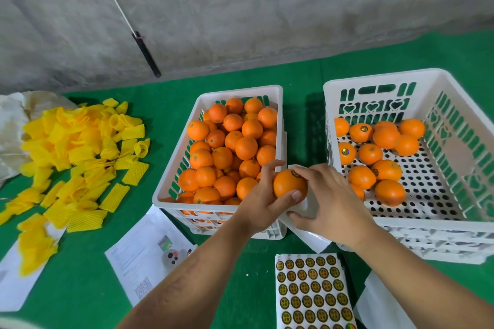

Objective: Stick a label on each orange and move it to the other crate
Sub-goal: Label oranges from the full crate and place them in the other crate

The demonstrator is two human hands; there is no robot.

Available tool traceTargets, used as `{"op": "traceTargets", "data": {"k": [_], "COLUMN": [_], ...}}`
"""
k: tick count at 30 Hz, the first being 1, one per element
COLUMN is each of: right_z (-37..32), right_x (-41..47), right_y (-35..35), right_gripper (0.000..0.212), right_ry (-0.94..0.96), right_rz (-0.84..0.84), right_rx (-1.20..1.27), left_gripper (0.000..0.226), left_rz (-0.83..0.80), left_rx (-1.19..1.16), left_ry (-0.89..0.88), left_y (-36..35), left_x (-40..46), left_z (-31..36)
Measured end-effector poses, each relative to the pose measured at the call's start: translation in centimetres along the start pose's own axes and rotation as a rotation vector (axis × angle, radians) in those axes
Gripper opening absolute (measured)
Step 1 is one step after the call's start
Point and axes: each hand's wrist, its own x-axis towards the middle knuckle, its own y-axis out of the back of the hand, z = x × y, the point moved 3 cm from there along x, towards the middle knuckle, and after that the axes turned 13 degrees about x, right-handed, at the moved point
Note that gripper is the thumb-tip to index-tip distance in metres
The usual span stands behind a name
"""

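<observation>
Orange in hand: orange (290,186) sits between the two crates, just above the near right corner of the full crate, with a dark round label (296,173) on its upper side.
Left hand: left hand (263,201) grips the orange, fingers curled over its far side and thumb across its near face.
Right hand: right hand (330,199) lies over the orange's right side, fingers fairly straight, fingertips at the label; whether they press it I cannot tell.
Full crate: white crate (173,168) at centre, heaped with oranges.
Other crate: larger white crate (454,224) on the right, with about a dozen oranges on its perforated floor, a few showing labels.
Label sheet: sheet of round labels (312,292) lies near the bottom edge, below the hands.
Foam nets: pile of yellow foam sleeves (80,157) lies well left of the full crate.
Papers: printed sheet (144,256) lies in front of the full crate.
Surface: green mat (80,288) covers the table.
</observation>
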Motion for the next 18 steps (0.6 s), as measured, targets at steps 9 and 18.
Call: {"op": "traceTargets", "data": {"k": [9,18], "right_z": [0.7,3.9], "right_x": [0.0,-0.2], "right_y": [0.2,2.9], "right_gripper": [0.083,0.070], "right_ry": [-0.092,-0.536], "right_rz": [0.074,0.695], "right_rx": [0.309,0.739], "left_gripper": [0.090,0.043], "left_rz": [-0.094,0.029], "left_rx": [-0.095,-0.030], "left_ry": [0.087,0.241], "left_y": [0.4,0.3], "left_x": [0.5,1.3], "left_z": [-0.7,-2.1]}}
